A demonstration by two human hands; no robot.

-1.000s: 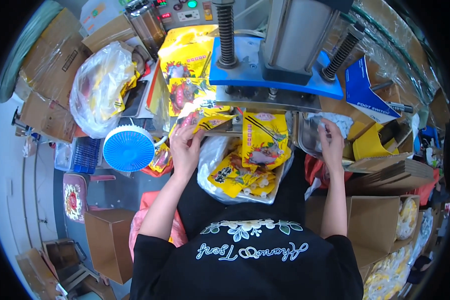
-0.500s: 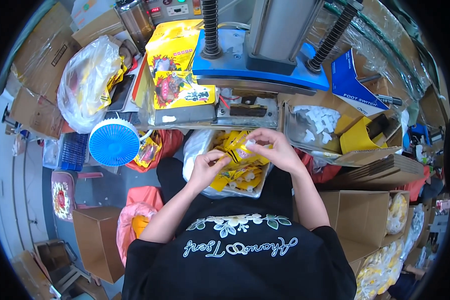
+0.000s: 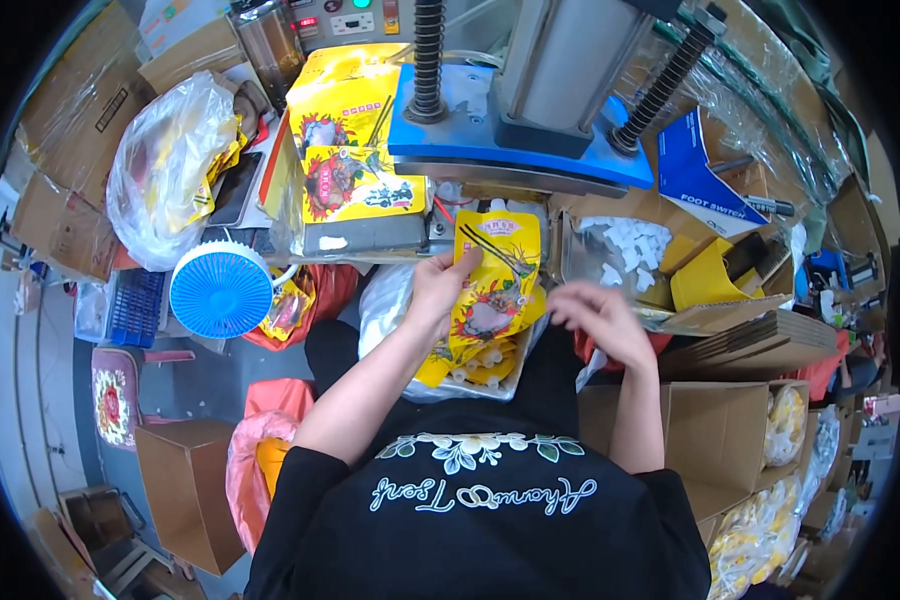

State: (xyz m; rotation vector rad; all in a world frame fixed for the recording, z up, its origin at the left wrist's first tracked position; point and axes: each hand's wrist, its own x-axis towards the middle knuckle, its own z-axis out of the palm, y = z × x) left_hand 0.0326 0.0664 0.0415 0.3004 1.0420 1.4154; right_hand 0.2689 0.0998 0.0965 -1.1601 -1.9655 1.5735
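Note:
My left hand (image 3: 438,288) grips a yellow printed pouch (image 3: 495,295) by its left edge, thumb on the front. The pouch stands upright below the blue press (image 3: 515,150), a pale spout at its top edge. My right hand (image 3: 610,320) is to the right of the pouch, apart from it, slightly blurred, fingers loosely bent and nothing visible in them. In my lap, beneath the pouch, a plastic-lined box (image 3: 513,387) holds more yellow pouches with white spouts (image 3: 488,368). Beyond my right hand, a tray (image 3: 582,268) contains loose small white pieces (image 3: 630,243).
Left of the press lie flat yellow pouches (image 3: 365,185). A blue fan (image 3: 220,290) and a plastic bag (image 3: 165,170) are farther left. On the right are a blue carton (image 3: 705,175), stacked cardboard (image 3: 770,345) and an open cardboard box (image 3: 715,435).
My left hand has lifted the pouch out above the box and turned its printed front into view. My right hand has left the pouch and moved right toward the tray.

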